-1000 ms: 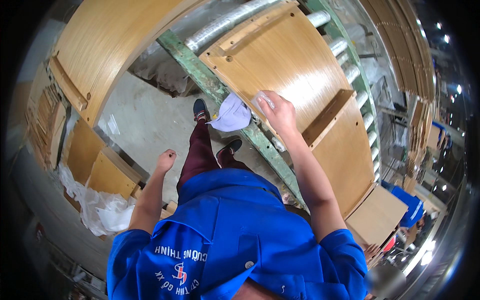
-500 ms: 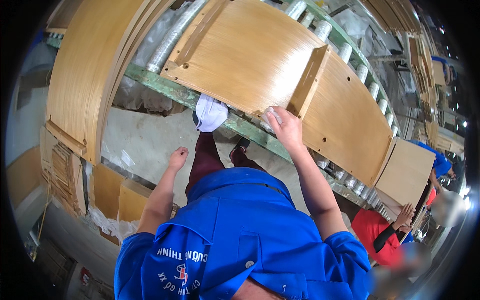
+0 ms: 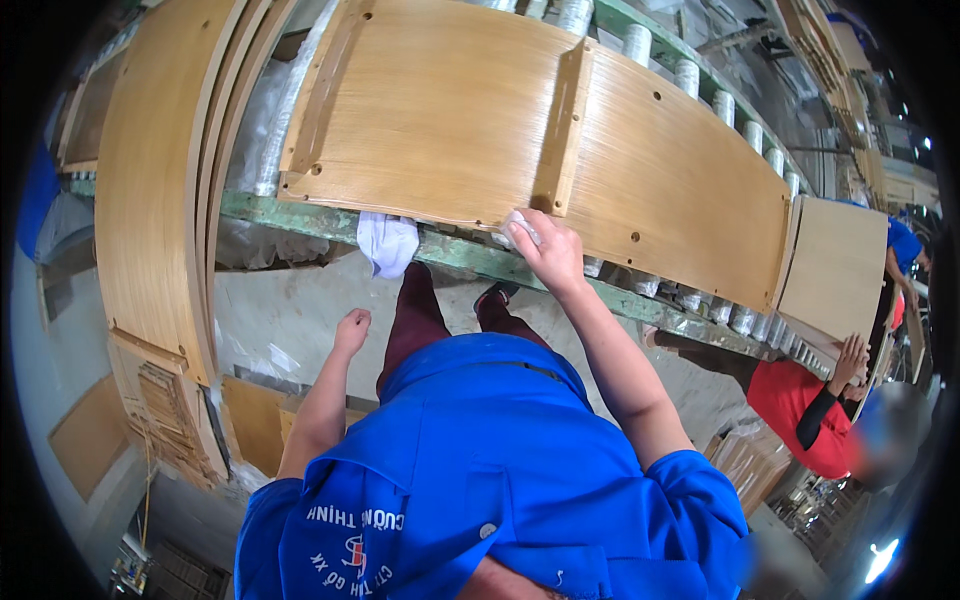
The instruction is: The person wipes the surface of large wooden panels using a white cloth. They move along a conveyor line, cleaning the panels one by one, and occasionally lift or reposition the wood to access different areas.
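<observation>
A long wooden panel point(image 3: 430, 120) with a curved far edge, crosswise battens and drilled holes lies on a roller conveyor in front of me. My right hand point(image 3: 550, 252) is closed on a crumpled whitish cloth point(image 3: 517, 228), pressed at the panel's near edge beside the middle batten point(image 3: 565, 125). My left hand point(image 3: 351, 330) hangs at my side over the floor, fingers curled in, with nothing visible in it. A pale lavender cloth point(image 3: 388, 243) drapes over the conveyor's green rail, to the left of my right hand.
The conveyor's green rail point(image 3: 300, 217) runs across just beyond my legs, with wrapped rollers point(image 3: 636, 45) past the panel. More curved panels point(image 3: 150, 180) stand stacked at left. A plain board point(image 3: 835, 265) sits at the panel's right end, near a co-worker in a red shirt point(image 3: 790, 415).
The view has turned, so the panel and conveyor sit further left and more level. My right hand stays on the near edge with its cloth; my left hand still hangs down.
</observation>
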